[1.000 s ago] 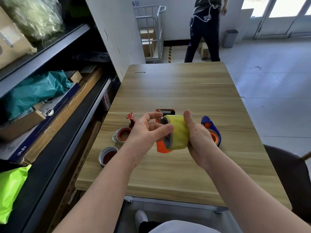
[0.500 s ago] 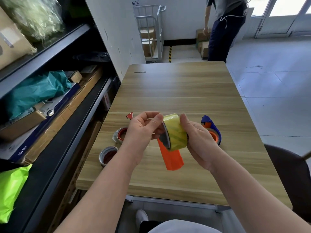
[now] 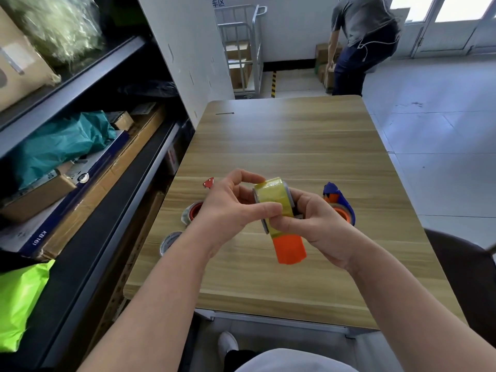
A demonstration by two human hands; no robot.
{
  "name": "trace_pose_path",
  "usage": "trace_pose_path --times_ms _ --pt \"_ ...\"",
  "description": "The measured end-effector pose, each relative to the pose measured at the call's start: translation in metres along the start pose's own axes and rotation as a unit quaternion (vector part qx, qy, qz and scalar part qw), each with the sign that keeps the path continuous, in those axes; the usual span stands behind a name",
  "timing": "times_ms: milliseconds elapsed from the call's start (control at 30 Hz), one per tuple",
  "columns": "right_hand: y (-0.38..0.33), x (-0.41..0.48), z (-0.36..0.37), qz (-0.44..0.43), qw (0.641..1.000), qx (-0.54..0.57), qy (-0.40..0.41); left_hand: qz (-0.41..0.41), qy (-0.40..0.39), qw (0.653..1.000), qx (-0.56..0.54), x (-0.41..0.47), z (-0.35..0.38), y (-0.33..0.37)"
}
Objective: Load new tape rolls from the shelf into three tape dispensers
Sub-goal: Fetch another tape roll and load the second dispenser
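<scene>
L hand [image 3: 230, 210] slid thumb across tape roll [image 3: 273, 201].
L pinches roll, R hand [image 3: 314, 226] grips dispenser [image 3: 290, 249]; only its orange handle shows clearly.

"KB161" along the blue box [image 3: 62, 212] edge; "车区" (blue characters) on the white wall [image 3: 290, 30]

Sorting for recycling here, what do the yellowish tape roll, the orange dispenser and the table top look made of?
The tape roll: glossy yellowish plastic film, judging by its sheen and see-through layers. The dispenser: probably moulded plastic, its handle uniformly bright orange and smooth. The table top: wood-grain surface, perhaps laminate; the stripes run very evenly.
</scene>
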State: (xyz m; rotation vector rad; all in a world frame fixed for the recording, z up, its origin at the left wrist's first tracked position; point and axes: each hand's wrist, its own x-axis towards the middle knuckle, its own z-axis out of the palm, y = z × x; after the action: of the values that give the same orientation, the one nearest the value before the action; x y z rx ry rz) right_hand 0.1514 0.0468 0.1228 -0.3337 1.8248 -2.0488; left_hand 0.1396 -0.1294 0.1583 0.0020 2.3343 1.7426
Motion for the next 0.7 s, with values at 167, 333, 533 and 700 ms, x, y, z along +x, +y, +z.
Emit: trace_pose_path --times_ms 167,333,533,700 --pt "-0.001 -0.001 0.0 0.0 1.0 0.011 -0.014 0.009 0.067 0.996 -0.065 0.004 0.001 -0.001" --pt "0.002 -0.001 -0.003 -0.001 1.0 0.014 0.002 0.032 -0.023 0.999 0.024 0.0 -0.006 0.004" --pt "0.002 0.0 -0.007 0.004 1.0 -0.02 0.0 0.045 0.004 0.996 0.078 0.007 -0.006 0.003" --pt "0.004 0.002 -0.005 0.004 1.0 -0.007 -0.019 0.134 0.106 0.97 0.174 0.014 -0.006 -0.002"
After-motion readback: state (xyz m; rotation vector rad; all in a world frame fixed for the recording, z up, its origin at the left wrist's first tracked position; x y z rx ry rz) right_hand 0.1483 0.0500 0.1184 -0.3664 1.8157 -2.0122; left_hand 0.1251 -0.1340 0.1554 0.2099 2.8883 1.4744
